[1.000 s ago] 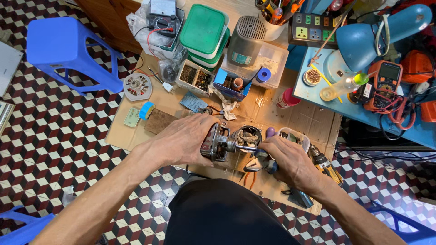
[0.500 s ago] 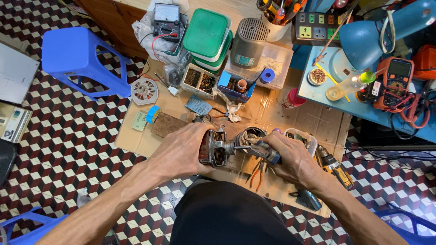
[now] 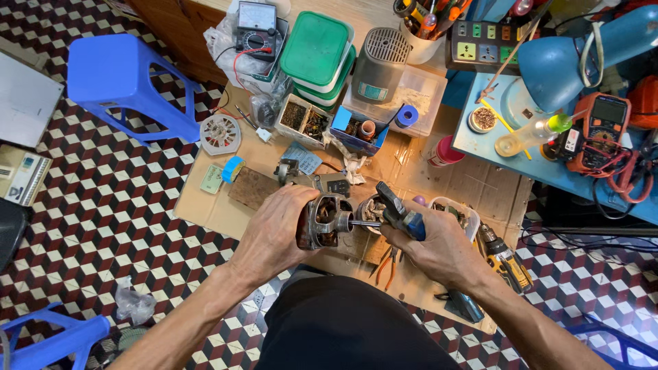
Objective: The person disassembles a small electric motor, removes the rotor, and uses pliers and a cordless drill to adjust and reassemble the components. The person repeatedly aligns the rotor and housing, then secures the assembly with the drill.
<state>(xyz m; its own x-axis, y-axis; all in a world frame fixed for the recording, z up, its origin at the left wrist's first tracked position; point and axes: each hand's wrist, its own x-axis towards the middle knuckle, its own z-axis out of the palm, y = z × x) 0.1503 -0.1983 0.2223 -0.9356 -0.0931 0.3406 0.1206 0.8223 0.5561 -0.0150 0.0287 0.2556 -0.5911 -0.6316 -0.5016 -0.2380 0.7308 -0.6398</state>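
Left hand (image 3: pixel 274 229): wrapped around a small electric motor (image 3: pixel 323 220), fingers pressed tight on its casing — held clear of the cardboard sheet (image 3: pixel 205 205) with its shaft pointing toward the other hand, likely to steady it.
Right hand (image 3: pixel 435 243): closed on blue-handled pliers (image 3: pixel 396 210), their nose meeting the motor's shaft end; whether they bite it I cannot tell.
Just beyond the grip: a clear tub of parts (image 3: pixel 458 212) and a wooden block (image 3: pixel 248 188).
Under the right wrist: a yellow cordless drill (image 3: pixel 504 259) and orange-handled pliers (image 3: pixel 385 264) — close enough to crowd the elbow.
Farther out: green-lidded boxes (image 3: pixel 315 51), a grey fan housing (image 3: pixel 380 62), a blue stool (image 3: pixel 123 82).
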